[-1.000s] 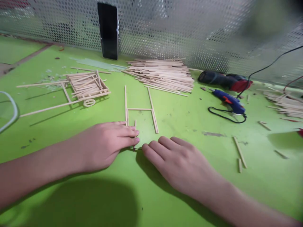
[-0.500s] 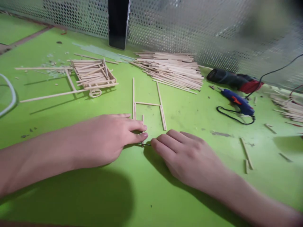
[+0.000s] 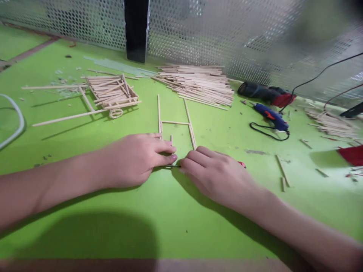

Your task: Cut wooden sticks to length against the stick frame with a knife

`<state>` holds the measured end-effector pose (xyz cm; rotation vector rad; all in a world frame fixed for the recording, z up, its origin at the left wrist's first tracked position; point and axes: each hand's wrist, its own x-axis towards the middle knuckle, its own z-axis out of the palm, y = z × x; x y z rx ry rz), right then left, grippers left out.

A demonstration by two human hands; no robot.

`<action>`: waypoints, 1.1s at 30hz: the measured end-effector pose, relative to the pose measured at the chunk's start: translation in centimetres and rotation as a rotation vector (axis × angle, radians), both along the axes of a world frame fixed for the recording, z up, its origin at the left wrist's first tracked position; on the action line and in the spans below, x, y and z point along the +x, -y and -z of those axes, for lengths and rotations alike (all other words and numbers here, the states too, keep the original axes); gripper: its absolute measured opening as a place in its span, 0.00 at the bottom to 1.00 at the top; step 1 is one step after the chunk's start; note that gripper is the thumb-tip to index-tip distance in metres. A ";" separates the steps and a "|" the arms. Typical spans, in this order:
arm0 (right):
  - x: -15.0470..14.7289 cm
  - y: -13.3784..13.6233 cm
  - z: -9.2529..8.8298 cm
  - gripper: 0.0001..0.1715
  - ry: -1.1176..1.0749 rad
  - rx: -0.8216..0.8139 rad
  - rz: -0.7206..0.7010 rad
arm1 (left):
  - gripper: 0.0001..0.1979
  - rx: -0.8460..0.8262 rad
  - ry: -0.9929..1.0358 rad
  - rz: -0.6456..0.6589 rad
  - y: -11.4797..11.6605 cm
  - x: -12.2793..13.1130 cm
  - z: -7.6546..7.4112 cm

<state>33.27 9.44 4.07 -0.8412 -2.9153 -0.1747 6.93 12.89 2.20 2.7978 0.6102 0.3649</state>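
Note:
My left hand [image 3: 133, 160] lies low over the green table, its thumb and forefinger pinching a short wooden stick [image 3: 171, 139] down against the surface. My right hand [image 3: 214, 172] is wrapped round a utility knife [image 3: 173, 166]; its thin dark blade crosses the near end of the stick, and a bit of red shows behind the knuckles. Most of the knife's handle is hidden in the palm. Just beyond both hands lies an H-shaped frame of wooden sticks [image 3: 175, 122], its near left part covered by my left fingers.
A small stick-built cart [image 3: 113, 90] stands at the left. Behind the frame is a pile of wooden sticks [image 3: 198, 85]. A blue glue gun [image 3: 271, 116] with a cord lies right, near a black-and-red tool [image 3: 263, 92]. A perforated metal screen [image 3: 193, 37] borders the back.
The view has shifted slightly. My right hand has moved a little forward, now covering the frame's near right end, and the knife's red end shows behind it. The left hand keeps its pinch.

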 end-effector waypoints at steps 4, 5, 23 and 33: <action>-0.9 -0.2 -0.2 0.11 0.010 -0.073 0.001 | 0.26 -0.045 0.042 0.002 -0.2 -0.2 0.4; -1.0 -0.2 -0.1 0.12 -0.019 -0.075 -0.003 | 0.26 -0.057 0.039 -0.002 -0.3 -0.2 0.3; -0.5 0.4 0.2 0.13 -0.191 -0.060 -0.020 | 0.27 -0.024 0.028 0.018 -0.6 0.1 0.0; -0.7 0.3 0.6 0.14 -0.225 -0.091 -0.043 | 0.24 0.086 0.059 0.035 -0.3 0.1 0.2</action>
